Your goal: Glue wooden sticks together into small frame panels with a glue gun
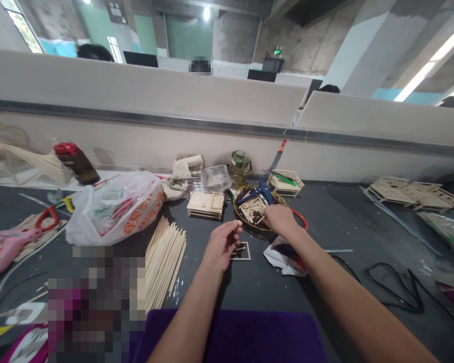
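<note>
My left hand (222,245) hovers over the dark desk, thumb and forefinger pinched on a small pale piece (240,223), which looks like a bit of wood stick. Below those fingers lies a small rectangular wooden frame (248,251), partly covered by the hand. My right hand (280,219) reaches to the right side of a round basket (257,228) with a yellow rim. Its fingers are closed at the short wooden sticks (252,207) inside; whatever they grip is hidden. A blue clamp-like tool (265,192) rests across the basket beside that hand.
Long wooden sticks (165,262) lie left of my arms, near a plastic bag (115,209) and a pink glue gun (13,245). Small wooden models (206,205) stand toward the partition (144,136). A crumpled white wrapper (285,258) and black cable (397,287) lie rightward.
</note>
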A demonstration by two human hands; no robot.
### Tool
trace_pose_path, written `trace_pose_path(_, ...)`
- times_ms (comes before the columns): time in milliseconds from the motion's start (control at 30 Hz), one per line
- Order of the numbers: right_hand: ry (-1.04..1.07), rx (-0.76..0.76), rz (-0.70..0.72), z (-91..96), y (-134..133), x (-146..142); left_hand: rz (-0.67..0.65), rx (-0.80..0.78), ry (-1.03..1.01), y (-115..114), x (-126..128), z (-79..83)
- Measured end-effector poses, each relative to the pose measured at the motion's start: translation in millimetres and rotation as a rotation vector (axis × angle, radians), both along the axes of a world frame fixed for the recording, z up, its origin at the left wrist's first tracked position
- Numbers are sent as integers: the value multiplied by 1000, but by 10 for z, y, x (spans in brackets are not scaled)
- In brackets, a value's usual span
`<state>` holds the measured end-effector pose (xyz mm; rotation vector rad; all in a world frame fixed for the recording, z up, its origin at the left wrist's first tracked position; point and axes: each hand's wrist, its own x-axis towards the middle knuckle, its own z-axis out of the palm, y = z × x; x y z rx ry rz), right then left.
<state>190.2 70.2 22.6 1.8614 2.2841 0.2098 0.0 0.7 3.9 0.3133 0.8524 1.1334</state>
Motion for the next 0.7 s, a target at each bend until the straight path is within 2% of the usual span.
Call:
trace_pose_path(133,49,-3,-51,-17,3,-6,7,-2,9,-6,-10,5)
trace_pose_path(300,160,52,-76,105,-139,-18,11,9,3,-5,-16,6)
trace_pose_path(367,284,126,-38,159,-286,-97,13,14,0,-4,-13,8)
trace_pose_path(433,616,298,94,178,-469,-226,15,17,-5,-6,-8,12)
trace_pose_path(500,831,407,174,156,-647,-375,19,16,-9,-10,-1,17)
trace_pose_path(567,900,450,190,112,-777,-506,20,14,-11,-16,5,19)
trace_pose_path(700,869,495,172,51,-866,-628,17,38,-10,-26,14,9)
